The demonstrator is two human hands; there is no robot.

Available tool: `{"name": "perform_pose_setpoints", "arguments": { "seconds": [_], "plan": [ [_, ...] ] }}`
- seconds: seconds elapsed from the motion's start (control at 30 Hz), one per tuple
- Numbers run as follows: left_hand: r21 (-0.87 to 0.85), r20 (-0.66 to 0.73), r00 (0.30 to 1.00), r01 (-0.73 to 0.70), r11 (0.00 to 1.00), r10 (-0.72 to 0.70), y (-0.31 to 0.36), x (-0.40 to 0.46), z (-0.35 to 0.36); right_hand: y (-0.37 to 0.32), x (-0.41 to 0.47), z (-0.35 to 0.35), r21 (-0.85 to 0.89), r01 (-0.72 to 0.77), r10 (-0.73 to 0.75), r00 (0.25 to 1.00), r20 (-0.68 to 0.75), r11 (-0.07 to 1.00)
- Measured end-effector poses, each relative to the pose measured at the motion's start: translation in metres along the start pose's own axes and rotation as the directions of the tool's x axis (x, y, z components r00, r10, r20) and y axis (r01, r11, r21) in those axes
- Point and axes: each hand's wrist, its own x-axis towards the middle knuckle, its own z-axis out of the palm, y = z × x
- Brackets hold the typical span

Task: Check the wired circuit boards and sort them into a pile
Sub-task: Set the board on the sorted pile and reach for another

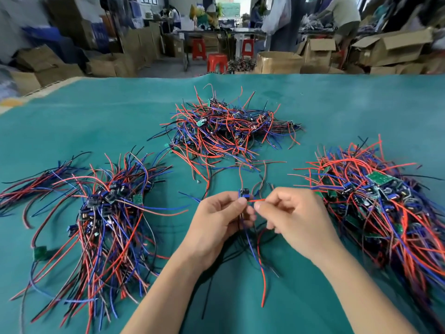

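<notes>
Near the worktop's [72, 121] front edge, midway across, the left hand [218, 221] pinches a small wired circuit board [245, 192] while the right hand's [292, 216] fingers [261, 205] clamp its red wire [256, 200]. This looks like the checking step. Next, judging by the bundles, it goes onto the left pile [101, 213] or the right pile [375, 203]. No writing is legible.
</notes>
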Motion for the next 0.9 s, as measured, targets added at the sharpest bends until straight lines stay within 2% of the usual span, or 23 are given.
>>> {"name": "perform_pose_setpoints", "arguments": {
  "seconds": [0.07,0.1,0.2,0.27,0.3,0.37,0.43,0.5,0.6,0.67,0.73,0.83,0.9],
  "plan": [
    [-0.014,0.004,1.000,0.004,1.000,-0.004,0.000,0.000,-0.001,0.006,0.004,-0.005,-0.099,-0.023,0.017,0.998,-0.060,0.995],
    [-0.028,0.011,1.000,0.010,1.000,-0.010,0.001,0.000,-0.001,0.007,0.005,-0.006,-0.112,-0.030,0.026,0.999,-0.040,0.993],
    [-0.039,0.023,0.999,0.023,0.999,-0.022,0.002,-0.001,-0.001,0.005,0.005,0.002,0.138,-0.045,0.048,0.999,-0.015,0.989],
    [-0.042,0.021,0.999,0.033,0.999,-0.033,0.002,0.000,-0.001,0.004,0.005,0.000,0.191,0.041,-0.026,0.997,-0.079,0.981],
    [-0.060,0.013,0.999,0.039,0.997,-0.038,0.002,0.001,-0.001,0.005,0.005,-0.002,0.181,0.084,-0.073,0.995,-0.066,0.980],
    [-0.121,-0.007,0.998,0.054,0.991,-0.055,0.004,0.002,-0.002,0.005,0.003,-0.006,0.157,0.128,-0.140,0.988,0.068,0.979],
    [-0.159,-0.018,0.997,0.072,0.985,-0.075,0.004,0.003,-0.003,0.005,0.000,-0.005,0.034,0.209,-0.211,0.959,0.191,0.977],
    [-0.136,-0.008,0.997,0.077,0.988,-0.078,0.004,0.003,-0.004,0.006,0.001,-0.002,-0.018,0.236,-0.227,0.950,0.213,0.972],
    [-0.069,0.029,0.997,0.077,0.995,-0.075,0.003,0.001,-0.003,0.009,0.005,0.000,0.171,0.058,-0.072,0.995,0.076,0.984],
    [-0.003,0.073,0.995,0.073,0.997,-0.073,0.003,-0.001,-0.001,0.010,0.008,0.002,0.313,-0.047,0.053,0.999,-0.012,0.948],
    [0.097,0.119,0.991,0.050,0.994,-0.062,0.003,-0.004,0.000,0.011,0.009,0.004,0.462,-0.154,0.154,0.987,0.038,0.873],
    [0.182,0.185,0.982,0.014,0.983,-0.048,0.002,-0.005,0.001,0.012,0.008,0.005,0.614,-0.237,0.209,0.971,0.119,0.753],
    [0.210,0.204,0.977,0.011,0.978,-0.054,0.003,-0.005,0.000,0.013,0.009,0.005,0.581,-0.198,0.208,0.977,0.050,0.790]
  ]
}}
